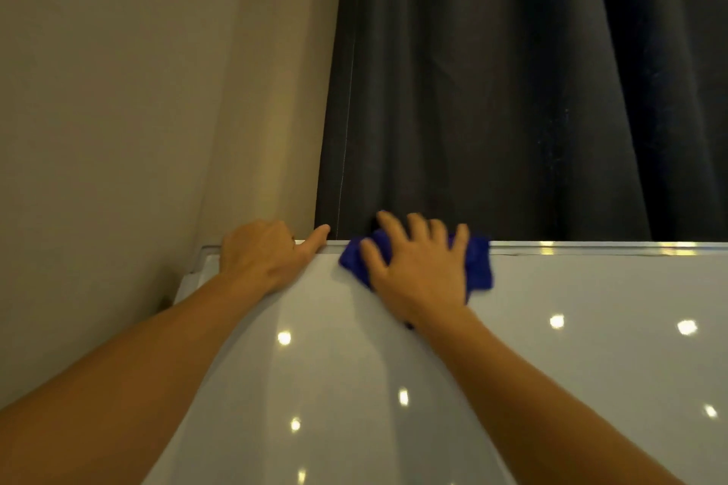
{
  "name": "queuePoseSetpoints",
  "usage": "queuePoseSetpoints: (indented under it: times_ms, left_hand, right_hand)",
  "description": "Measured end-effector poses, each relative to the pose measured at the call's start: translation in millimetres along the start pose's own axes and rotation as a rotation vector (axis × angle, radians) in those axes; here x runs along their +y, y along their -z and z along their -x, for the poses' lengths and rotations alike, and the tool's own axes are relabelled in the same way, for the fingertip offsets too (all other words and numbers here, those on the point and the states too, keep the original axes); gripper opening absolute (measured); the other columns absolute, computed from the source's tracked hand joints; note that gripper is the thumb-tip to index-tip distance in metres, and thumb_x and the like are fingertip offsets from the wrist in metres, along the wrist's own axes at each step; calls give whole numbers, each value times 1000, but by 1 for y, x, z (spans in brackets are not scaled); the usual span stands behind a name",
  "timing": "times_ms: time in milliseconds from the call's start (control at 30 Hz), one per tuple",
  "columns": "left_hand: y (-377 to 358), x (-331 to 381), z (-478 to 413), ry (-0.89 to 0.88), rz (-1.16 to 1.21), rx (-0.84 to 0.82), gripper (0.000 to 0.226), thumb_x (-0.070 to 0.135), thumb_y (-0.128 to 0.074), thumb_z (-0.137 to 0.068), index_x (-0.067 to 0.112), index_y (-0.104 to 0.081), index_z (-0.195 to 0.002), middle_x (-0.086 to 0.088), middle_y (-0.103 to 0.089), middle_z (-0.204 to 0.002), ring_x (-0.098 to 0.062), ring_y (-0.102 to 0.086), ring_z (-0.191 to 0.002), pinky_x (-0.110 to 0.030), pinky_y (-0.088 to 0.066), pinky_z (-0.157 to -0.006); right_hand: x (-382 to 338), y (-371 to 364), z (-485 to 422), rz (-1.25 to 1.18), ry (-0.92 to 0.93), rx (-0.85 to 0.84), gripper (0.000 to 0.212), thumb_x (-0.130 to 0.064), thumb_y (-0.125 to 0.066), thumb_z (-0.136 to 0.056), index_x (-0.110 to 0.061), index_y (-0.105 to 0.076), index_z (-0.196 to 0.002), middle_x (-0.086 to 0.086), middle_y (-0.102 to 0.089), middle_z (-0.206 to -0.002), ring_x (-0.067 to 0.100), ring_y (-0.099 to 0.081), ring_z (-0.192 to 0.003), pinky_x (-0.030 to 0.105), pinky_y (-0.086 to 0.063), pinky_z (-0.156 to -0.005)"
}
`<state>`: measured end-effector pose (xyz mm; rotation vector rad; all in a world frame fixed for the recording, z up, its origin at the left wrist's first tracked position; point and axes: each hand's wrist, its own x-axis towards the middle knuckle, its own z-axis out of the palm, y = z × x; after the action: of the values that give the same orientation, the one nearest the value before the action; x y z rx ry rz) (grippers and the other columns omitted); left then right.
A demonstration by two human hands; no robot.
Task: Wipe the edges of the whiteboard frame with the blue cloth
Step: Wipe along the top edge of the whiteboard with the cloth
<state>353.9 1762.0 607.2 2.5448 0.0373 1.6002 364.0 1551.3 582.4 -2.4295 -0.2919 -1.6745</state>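
Bunched blue cloth (478, 266) pressed on frame (591, 246) under right hand (417, 268).

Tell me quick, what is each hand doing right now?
Left hand: closed over the whiteboard frame near its corner, forefinger out.
Right hand: open, fingers spread, pressing the blue cloth onto the top edge.

Two hands, a left hand (262, 254) and a right hand (417, 268); one blue cloth (478, 268); one whiteboard (591, 346); one dark curtain (512, 91).
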Motion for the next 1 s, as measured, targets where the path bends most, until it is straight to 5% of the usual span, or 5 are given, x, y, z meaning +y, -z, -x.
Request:
queuePoseSetpoints:
  times_ms: [233,500,667,800,1000]
  left_hand:
    - [-4,-12,-1,6,93,-27,87,93,-17,-62,14,-49,-48,-7,-60,-53,-25,-61,-57,-37,-53,-65]
    - [-9,17,-2,0,54,16,94,94,-9,-63,14,-59,-55,-4,-59,-53,-20,-57,-53,-32,-49,-59]
    - [-7,77,4,-215,39,269,60,70,-24,-87,17,-53,-86,-2,-59,-74,-19,-52,-66,-32,-43,-58]
    - [-14,98,5,-260,-44,105,66,70,-19,-88,21,-54,-116,-5,-65,-108,-25,-59,-97,-43,-50,-85]
    - [-34,123,26,-158,-110,-117,105,84,6,-66,28,-25,-148,-9,-43,-147,-34,-40,-134,-54,-27,-112]
  right_hand:
    - [64,6,3,57,77,-14,73,-78,-1,-85,-44,-26,-145,3,-43,-150,32,-30,-141,58,-7,-120]
    - [64,7,16,20,18,-105,88,-100,-1,-63,-63,15,-142,0,-2,-167,48,15,-147,69,18,-110]
    - [52,-7,34,0,133,-44,74,-94,-6,-75,-66,15,-141,-1,2,-167,44,21,-147,70,14,-110]
    - [136,11,37,74,-15,4,71,-92,-6,-75,-68,12,-140,-2,3,-167,45,15,-148,67,12,-113]
    - [209,23,45,63,-309,-45,80,-94,-1,-69,-64,16,-141,-2,14,-166,44,14,-148,69,7,-115]
